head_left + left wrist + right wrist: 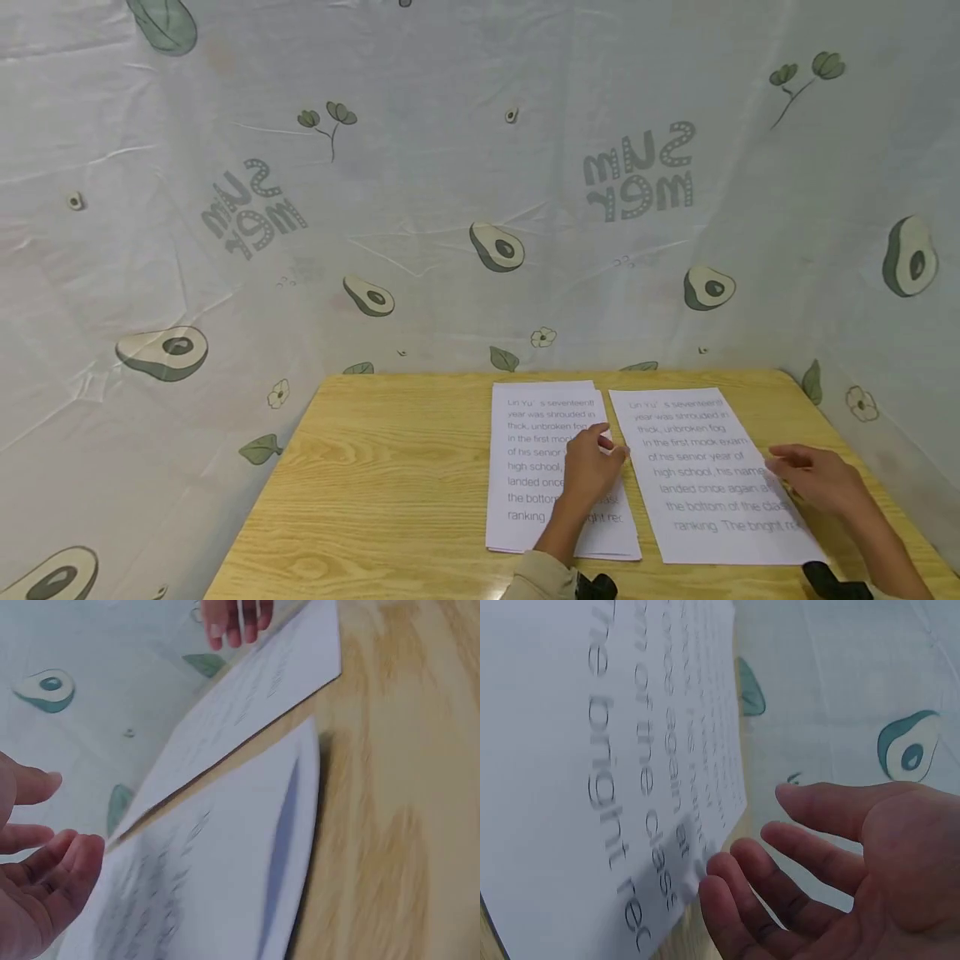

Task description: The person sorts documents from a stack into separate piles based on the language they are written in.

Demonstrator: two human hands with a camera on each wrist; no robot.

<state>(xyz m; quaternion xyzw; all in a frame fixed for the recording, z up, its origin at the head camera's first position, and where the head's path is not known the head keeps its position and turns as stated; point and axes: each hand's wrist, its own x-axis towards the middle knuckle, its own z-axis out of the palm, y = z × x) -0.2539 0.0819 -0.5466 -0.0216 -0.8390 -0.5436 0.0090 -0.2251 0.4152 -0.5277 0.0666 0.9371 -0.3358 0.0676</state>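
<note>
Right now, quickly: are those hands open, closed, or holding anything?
Left hand: open, holding nothing, over the left sheets.
Right hand: open, holding nothing, by the right sheet.

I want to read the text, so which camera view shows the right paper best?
The head view: the right paper shows nearly whole and mostly readable. The left wrist view shows it slanted and unreadable; the right wrist view crops it, with some words legible.

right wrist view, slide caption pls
A right hand, fingers loosely bent, at the edge of printed paper before an avocado-print backdrop.
</note>
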